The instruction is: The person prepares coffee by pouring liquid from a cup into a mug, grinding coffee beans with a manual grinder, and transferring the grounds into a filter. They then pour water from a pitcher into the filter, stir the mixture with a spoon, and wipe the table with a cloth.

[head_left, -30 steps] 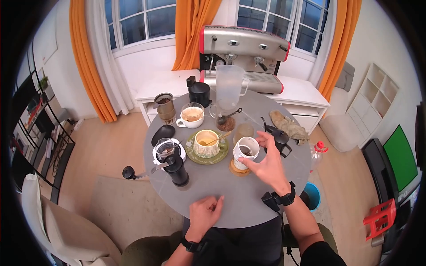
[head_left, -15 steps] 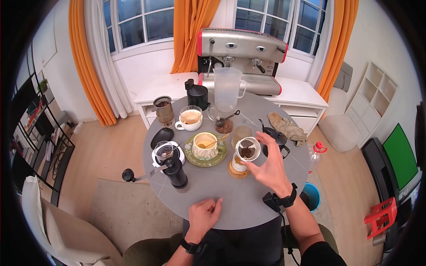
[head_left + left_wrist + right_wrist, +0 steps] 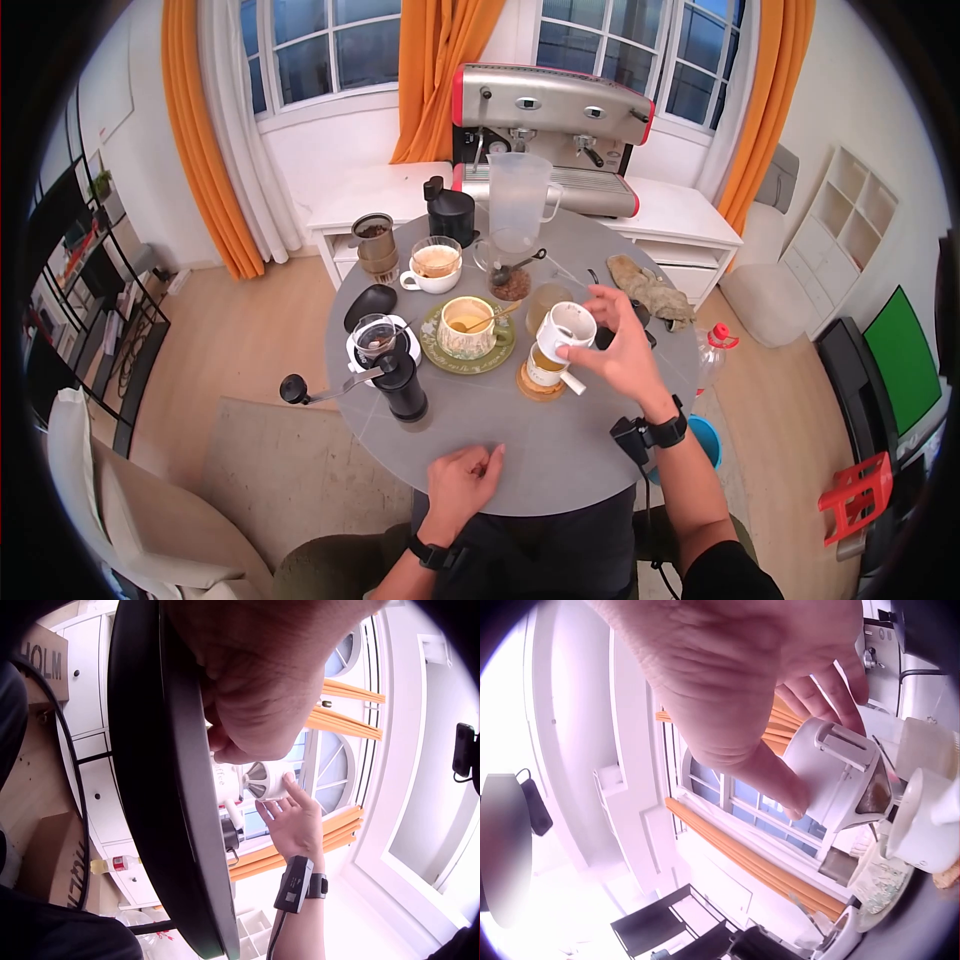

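Note:
My right hand (image 3: 625,345) holds a white coffee filter (image 3: 568,327) between thumb and fingers, just over a white side-handled cup (image 3: 545,369). In the right wrist view the filter's tapered lower part has mesh windows with brown contents showing behind them. That cup stands on a round wooden coaster (image 3: 533,391). Loosely curled, my left hand (image 3: 464,481) rests at the near table edge and holds nothing. Left of the cup, a patterned cup (image 3: 464,340) with a spoon in it sits on a green saucer (image 3: 437,352).
On the left stand a black hand grinder (image 3: 405,392) and a white scale (image 3: 352,355). Farther back are a white coffee cup (image 3: 432,280), a clear pitcher (image 3: 515,205), a black kettle (image 3: 452,215) and coffee beans (image 3: 511,286). A crumpled cloth (image 3: 650,290) lies at the right.
The filter, tipped toward me half a second ago with dark grounds in view, has risen and swung rightward in my right hand. The lower cup's handle now shows. My left hand stays put.

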A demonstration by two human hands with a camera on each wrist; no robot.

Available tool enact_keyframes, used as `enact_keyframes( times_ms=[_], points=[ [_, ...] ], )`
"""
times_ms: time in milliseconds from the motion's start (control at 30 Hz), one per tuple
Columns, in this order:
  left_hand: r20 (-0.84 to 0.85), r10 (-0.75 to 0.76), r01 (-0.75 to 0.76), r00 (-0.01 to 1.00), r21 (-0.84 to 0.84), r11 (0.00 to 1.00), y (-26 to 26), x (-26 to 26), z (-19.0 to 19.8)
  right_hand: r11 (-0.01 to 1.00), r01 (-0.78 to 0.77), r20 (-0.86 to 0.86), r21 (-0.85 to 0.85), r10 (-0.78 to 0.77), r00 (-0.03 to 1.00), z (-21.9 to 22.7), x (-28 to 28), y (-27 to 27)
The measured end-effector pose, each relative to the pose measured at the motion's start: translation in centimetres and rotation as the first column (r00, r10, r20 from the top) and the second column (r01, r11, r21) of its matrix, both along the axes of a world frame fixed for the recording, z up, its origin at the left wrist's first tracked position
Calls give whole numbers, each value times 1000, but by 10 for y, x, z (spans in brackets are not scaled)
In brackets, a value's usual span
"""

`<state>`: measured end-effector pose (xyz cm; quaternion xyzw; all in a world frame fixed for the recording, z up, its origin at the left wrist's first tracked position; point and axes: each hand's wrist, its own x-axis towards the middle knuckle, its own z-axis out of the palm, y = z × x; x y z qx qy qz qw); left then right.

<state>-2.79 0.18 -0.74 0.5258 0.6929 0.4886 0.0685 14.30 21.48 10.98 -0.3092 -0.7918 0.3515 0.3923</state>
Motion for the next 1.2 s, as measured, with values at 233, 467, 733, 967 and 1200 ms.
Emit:
enact_keyframes(
  times_ms=[233, 467, 733, 967, 1200],
  points=[
    [6, 2, -2, 1000, 5, 1000, 0, 0, -1, 997, -28, -97, -71, 21, 995, 32, -4, 43],
    [2, -3, 3, 1000, 39, 999, 1, -1, -4, 971, 205, 78, 128, -215, 973, 18, -34, 77],
    [-6, -12, 12, 1000, 37, 999, 0, -1, 0, 968, 214, 254, 133, -242, 937, -12, -47, 81],
    [-5, -11, 11, 1000, 33, 999, 1, -2, -6, 897, 211, 152, 388, -289, 945, -13, -29, 65],
    [78, -43, 38, 996, 62, 997, 1, 1, -3, 983, 85, 270, -162, -39, 962, -40, 25, 10]
  ],
)
